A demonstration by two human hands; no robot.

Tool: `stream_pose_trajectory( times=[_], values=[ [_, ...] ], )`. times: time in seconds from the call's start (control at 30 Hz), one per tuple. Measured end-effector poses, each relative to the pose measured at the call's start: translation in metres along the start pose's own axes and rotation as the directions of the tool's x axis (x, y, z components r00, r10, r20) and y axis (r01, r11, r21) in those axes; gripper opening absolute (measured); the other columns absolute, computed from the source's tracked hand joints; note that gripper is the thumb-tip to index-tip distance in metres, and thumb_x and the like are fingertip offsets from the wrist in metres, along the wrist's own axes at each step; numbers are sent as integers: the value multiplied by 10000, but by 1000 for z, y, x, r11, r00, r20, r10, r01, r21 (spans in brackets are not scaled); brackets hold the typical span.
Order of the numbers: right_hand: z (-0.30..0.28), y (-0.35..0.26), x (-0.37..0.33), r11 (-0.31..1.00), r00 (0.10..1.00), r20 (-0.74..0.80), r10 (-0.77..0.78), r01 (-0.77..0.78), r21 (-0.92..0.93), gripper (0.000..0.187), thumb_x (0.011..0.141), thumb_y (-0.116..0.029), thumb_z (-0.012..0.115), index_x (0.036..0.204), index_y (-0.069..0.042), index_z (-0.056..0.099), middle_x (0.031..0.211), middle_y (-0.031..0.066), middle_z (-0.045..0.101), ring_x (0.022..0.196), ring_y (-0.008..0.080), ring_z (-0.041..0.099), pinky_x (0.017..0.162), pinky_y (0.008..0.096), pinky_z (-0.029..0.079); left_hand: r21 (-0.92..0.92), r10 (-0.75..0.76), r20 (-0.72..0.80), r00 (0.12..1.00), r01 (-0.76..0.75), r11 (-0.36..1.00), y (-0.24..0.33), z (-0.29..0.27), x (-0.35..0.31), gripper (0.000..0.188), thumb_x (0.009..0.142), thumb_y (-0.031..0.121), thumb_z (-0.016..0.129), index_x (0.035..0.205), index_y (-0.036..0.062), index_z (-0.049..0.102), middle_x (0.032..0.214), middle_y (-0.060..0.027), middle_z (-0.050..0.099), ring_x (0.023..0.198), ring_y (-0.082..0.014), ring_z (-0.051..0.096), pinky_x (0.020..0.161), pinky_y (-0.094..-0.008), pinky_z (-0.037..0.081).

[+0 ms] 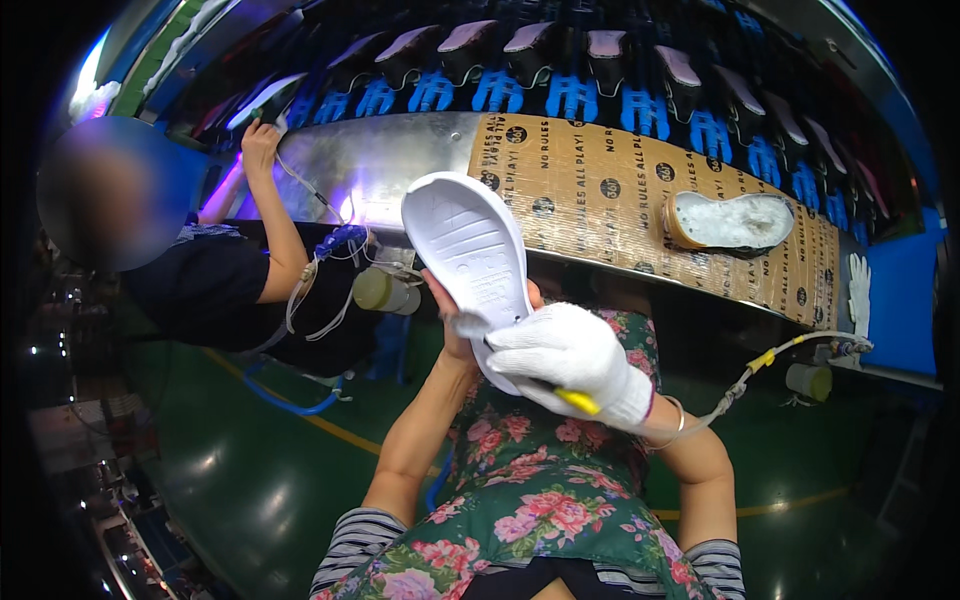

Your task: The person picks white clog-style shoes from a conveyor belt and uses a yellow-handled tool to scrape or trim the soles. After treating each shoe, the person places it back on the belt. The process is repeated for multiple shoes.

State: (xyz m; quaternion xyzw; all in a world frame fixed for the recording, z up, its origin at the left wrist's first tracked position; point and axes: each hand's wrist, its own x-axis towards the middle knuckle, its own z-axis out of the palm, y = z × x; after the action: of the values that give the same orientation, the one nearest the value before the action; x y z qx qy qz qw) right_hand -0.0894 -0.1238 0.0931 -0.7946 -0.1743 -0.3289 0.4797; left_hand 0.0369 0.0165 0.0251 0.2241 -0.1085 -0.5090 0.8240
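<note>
A white shoe sole (470, 245) stands tilted in front of me, its ridged inner face toward me. My bare left hand (453, 338) grips it from behind near its lower end, with fingertips showing at both edges. In my right hand (570, 360), which wears a white knit glove, is a brush (470, 325) with a greyish, blurred tip and a yellow part. Its bristle end lies over the sole's lower left part; whether it touches, I cannot tell. From the brush a pale hose (730, 400) runs right to a fitting at the bench edge.
Printed cardboard (580, 185) covers the bench, with a shoe-shaped piece (735, 222), white on top, lying on it. Behind, blue holders (570, 98) carry several shoes. A co-worker's hand (262, 145) works at left. A capped container (385, 290) hangs below the bench; a white glove (859, 292) lies right.
</note>
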Motion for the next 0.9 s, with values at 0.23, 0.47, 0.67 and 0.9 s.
stream_pose_trajectory(
  times=[0.23, 0.47, 0.67, 0.9],
  values=[
    [7, 1, 1, 976, 998, -42, -43, 33, -217, 384, 715, -40, 864, 1088, -100, 795, 1103, 113, 789, 911, 308, 759, 787, 418, 587, -51, 61, 140, 988, -55, 997, 8, -8, 13, 1327, 713, 1109, 190, 1338, 2, 572, 1092, -192, 691, 957, -299, 689, 872, -479, 572],
    [0, 7, -3, 993, 999, -20, 51, -52, -104, 350, 736, -27, 859, 1073, -100, 797, 1078, 133, 796, 895, 319, 768, 795, 417, 590, -163, 130, 89, 987, -114, 980, 11, -9, 18, 1290, 680, 1117, 270, 1335, 47, 571, 1043, -159, 661, 909, -317, 648, 860, -511, 539],
    [0, -6, -4, 988, 996, 83, 34, -45, 144, 287, 780, -28, 854, 1051, -103, 797, 1087, 130, 796, 923, 286, 770, 788, 392, 599, -203, 171, 84, 982, -151, 967, 23, -13, 25, 1313, 669, 1117, 297, 1339, 27, 593, 1040, -169, 671, 885, -323, 647, 842, -511, 536],
    [8, -2, -13, 999, 991, 134, 27, -31, 28, 332, 774, 21, 813, 1088, -88, 792, 1132, 137, 788, 908, 282, 765, 773, 394, 599, -116, 7, 177, 984, 14, 993, 37, -17, 34, 1321, 666, 1107, 355, 1394, 25, 568, 1057, -220, 685, 880, -352, 690, 834, -531, 554]
  ],
)
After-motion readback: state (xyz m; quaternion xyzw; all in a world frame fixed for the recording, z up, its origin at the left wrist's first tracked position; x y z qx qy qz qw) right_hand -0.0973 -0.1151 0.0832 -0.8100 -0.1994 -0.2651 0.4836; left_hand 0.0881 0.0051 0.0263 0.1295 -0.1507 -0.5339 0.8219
